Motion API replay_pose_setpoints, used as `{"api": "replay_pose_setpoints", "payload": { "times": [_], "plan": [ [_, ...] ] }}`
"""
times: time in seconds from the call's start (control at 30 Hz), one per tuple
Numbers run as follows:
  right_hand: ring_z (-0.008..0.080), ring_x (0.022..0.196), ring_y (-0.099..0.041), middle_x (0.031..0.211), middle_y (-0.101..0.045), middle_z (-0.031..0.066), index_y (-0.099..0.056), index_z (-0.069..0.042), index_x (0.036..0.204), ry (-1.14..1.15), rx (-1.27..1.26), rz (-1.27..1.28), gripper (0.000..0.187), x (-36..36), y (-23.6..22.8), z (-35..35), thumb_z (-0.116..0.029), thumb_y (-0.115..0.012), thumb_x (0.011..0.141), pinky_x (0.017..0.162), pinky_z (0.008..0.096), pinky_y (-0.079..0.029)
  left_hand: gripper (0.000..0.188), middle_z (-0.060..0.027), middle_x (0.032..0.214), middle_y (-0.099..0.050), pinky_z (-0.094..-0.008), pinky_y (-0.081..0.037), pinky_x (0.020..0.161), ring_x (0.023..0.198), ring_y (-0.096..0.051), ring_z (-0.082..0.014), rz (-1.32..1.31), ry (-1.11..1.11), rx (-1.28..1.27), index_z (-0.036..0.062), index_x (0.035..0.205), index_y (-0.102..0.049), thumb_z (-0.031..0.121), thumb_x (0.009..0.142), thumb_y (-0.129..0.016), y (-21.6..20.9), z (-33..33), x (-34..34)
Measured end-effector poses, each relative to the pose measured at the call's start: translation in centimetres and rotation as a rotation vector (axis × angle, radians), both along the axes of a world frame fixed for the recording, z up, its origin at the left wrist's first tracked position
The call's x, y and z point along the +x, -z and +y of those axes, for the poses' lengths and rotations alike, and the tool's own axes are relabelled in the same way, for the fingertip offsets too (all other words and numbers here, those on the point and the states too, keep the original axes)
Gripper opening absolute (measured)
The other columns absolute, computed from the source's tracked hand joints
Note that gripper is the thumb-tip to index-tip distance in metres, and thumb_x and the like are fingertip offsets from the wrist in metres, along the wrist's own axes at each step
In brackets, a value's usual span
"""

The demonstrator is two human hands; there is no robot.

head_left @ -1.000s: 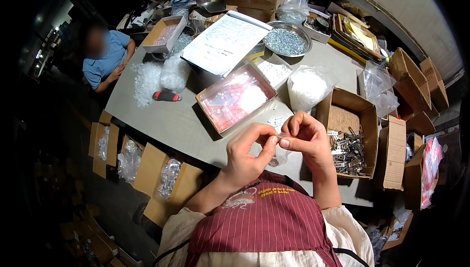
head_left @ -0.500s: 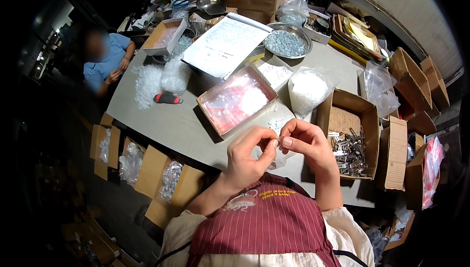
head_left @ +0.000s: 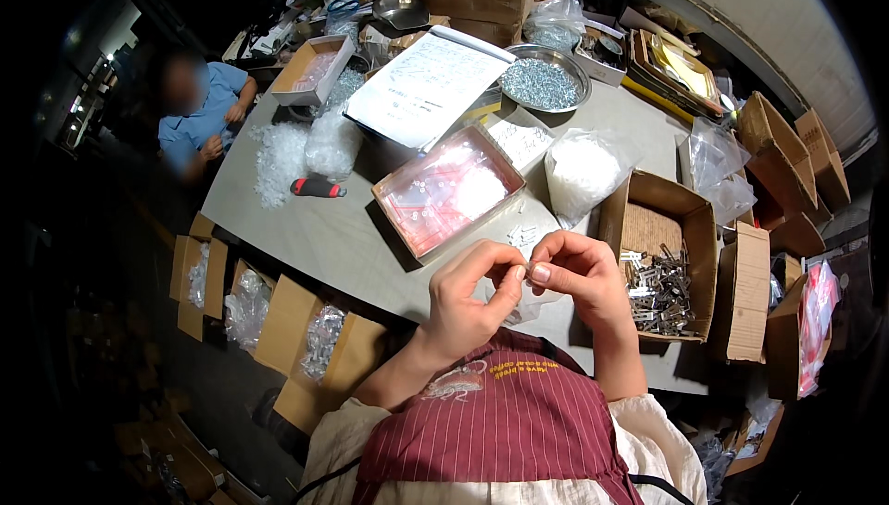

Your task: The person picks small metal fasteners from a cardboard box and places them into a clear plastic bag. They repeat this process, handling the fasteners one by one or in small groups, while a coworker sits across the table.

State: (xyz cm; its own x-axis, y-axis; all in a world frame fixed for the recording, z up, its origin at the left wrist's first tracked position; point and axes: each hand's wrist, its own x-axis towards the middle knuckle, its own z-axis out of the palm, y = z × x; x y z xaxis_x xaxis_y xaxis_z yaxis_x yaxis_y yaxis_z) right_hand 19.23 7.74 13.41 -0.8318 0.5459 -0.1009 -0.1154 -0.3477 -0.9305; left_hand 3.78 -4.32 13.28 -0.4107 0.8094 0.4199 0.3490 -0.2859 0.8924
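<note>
My left hand (head_left: 477,287) and my right hand (head_left: 579,278) meet fingertip to fingertip at the near edge of the table. Both are closed in a pinch on the top of a small clear plastic bag (head_left: 530,308), which hangs below the fingers. What is in the bag, if anything, I cannot make out. Just beyond my fingers lie several small white pieces (head_left: 524,235). A shallow box (head_left: 394,227) with red-edged clear bags and white pieces sits past my left hand. To the right of my right hand stands a cardboard box (head_left: 648,218) holding metal clips (head_left: 662,292).
A bag of white pieces (head_left: 583,176), a clipboard with paper (head_left: 426,88) and a metal bowl of small metal parts (head_left: 542,82) stand farther back. A red-and-black tool (head_left: 318,187) lies left. Open cartons (head_left: 324,357) line the near-left edge. A person in blue (head_left: 208,107) is at far left.
My two hands keep their pinch at the same spot, with only slight finger movement. The person at the left has shifted their hands a little.
</note>
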Motion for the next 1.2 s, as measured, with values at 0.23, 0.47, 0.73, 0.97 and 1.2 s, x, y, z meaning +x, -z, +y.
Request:
{"api": "replay_pose_setpoints", "payload": {
  "times": [0.23, 0.47, 0.73, 0.97, 1.2],
  "plan": [
    [0.0094, 0.084, -0.062, 0.089, -0.068, 0.0018, -0.068, 0.001, 0.093, 0.169, 0.323, 0.018, 0.004, -0.6, 0.9, -1.2, -0.001, -0.071, 0.09, 0.076, 0.0255, -0.05, 0.006, -0.0066, 0.084, -0.068, -0.0274, -0.052, 0.071, 0.076, -0.066, -0.0131, 0.022, -0.005, 0.014, -0.0012, 0.094, -0.066, -0.004, 0.09, -0.069, 0.0, 0.1, -0.1],
    [0.0125, 0.071, -0.06, 0.081, -0.065, 0.006, -0.063, 0.002, 0.084, 0.284, 0.776, 0.017, 0.01, -1.0, 1.2, -1.3, 0.0, -0.072, 0.082, 0.067, 0.0274, -0.048, 0.006, -0.0064, 0.085, -0.069, -0.0267, -0.052, 0.072, 0.078, -0.065, -0.0113, -0.009, 0.007, -0.009, -0.0017, 0.095, -0.066, -0.003, 0.09, -0.069, 0.1, -0.1, 0.2],
    [0.0238, 0.076, -0.066, 0.085, -0.067, 0.0106, -0.066, 0.002, 0.094, 0.326, 1.022, 0.062, 0.017, -1.4, 0.1, -1.4, 0.005, -0.075, 0.08, 0.069, 0.0324, -0.052, 0.005, -0.0063, 0.086, -0.069, -0.0266, -0.052, 0.073, 0.08, -0.065, -0.0112, -0.036, -0.024, -0.021, -0.0018, 0.096, -0.066, -0.002, 0.091, -0.067, 0.5, -0.2, -0.3],
    [0.0241, 0.076, -0.066, 0.087, -0.068, 0.0106, -0.067, 0.002, 0.097, 0.324, 1.037, 0.081, 0.018, -1.5, 0.1, -1.5, 0.005, -0.075, 0.081, 0.069, 0.0326, -0.052, 0.006, -0.0063, 0.086, -0.068, -0.027, -0.052, 0.072, 0.078, -0.065, -0.0119, 0.009, -0.031, -0.003, -0.0016, 0.097, -0.066, -0.001, 0.091, -0.068, 0.5, -0.2, -0.2],
    [0.0242, 0.074, -0.066, 0.084, -0.067, 0.0107, -0.067, 0.002, 0.095, 0.351, 1.038, 0.058, 0.016, -1.4, 0.2, -1.8, 0.005, -0.074, 0.081, 0.067, 0.0328, -0.052, 0.007, -0.0079, 0.081, -0.067, -0.0297, -0.053, 0.067, 0.071, -0.067, -0.016, 0.023, -0.053, 0.034, -0.0004, 0.093, -0.066, -0.003, 0.087, -0.07, 0.4, 0.0, -0.1]
  ]
}}
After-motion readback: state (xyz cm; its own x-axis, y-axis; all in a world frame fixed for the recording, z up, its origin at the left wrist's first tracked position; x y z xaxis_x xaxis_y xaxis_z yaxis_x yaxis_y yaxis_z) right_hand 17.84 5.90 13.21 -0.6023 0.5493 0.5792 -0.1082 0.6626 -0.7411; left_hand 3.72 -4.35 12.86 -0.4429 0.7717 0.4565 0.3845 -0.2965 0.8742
